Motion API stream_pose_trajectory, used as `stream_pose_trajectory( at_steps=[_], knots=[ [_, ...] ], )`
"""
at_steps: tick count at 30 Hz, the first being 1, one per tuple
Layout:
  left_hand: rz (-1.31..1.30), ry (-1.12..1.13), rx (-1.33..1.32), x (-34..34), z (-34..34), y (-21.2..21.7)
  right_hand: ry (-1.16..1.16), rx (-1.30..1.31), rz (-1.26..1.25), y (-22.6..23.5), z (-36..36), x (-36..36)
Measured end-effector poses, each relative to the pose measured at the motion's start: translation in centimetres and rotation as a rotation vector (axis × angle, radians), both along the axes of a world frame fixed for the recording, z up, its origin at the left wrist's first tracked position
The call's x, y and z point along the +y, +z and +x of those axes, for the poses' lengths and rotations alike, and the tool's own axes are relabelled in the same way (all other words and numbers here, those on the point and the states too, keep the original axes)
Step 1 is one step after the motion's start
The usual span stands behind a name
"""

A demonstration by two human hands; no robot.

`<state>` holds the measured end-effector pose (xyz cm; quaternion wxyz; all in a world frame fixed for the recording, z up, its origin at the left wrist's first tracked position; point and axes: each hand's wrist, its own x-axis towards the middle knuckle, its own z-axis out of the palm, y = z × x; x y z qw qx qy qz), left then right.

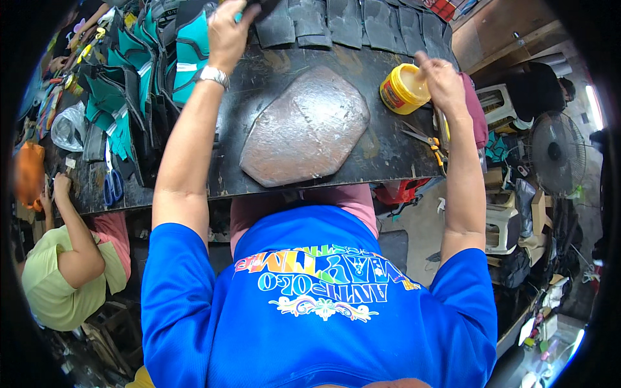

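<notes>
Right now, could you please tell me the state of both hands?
Left hand: closed on a dark piece.
Right hand: at the yellow tub; its grip cannot be told.

Beyond the slab (pixel 307 126), at its left, the upper edge cuts off part of the left hand (pixel 228 32) and the dark piece (pixel 262 9) by it, so its kind and the grip are unclear. Right of the slab, the right hand (pixel 441 84) blurs over the yellow tub (pixel 404 90); anything in its fingers is indistinct. Farther right of the slab, the right forearm (pixel 464 174) partly hides a maroon item (pixel 477 110). Far left of the slab, a co-worker's hand (pixel 62 186) is too small to read.
</notes>
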<state>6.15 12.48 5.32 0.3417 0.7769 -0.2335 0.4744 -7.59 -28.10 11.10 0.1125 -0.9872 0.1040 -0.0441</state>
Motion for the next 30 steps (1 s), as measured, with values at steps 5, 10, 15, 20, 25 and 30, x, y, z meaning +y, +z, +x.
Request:
stream_pose_trajectory(
  at_steps=[5,10,15,20,25,30],
  knots=[
    [-0.377,-0.412,0.087,-1.0,-1.7,10.9,0.177,-0.018,-0.656,0.3,-1.2,1.0],
    [0.62,-0.259,0.128,-0.4,-6.2,8.7,0.108,0.215,-0.397,0.5,-4.8,3.1],
    [0.295,-0.52,1.008,-3.5,-11.9,-0.9,0.218,0.308,0.233,-1.5,-8.0,5.5],
    [0.333,-0.357,1.011,-2.8,-14.3,-2.0,0.302,-0.313,0.845,-6.7,-8.5,9.4],
    [0.478,-0.541,1.125,-1.3,-15.0,-0.7,0.474,-0.362,0.923,-8.9,-7.4,10.8],
    [0.531,-0.36,1.015,-1.6,-17.2,-0.9,0.485,-0.301,0.469,-10.5,-6.5,11.5]
  ],
)
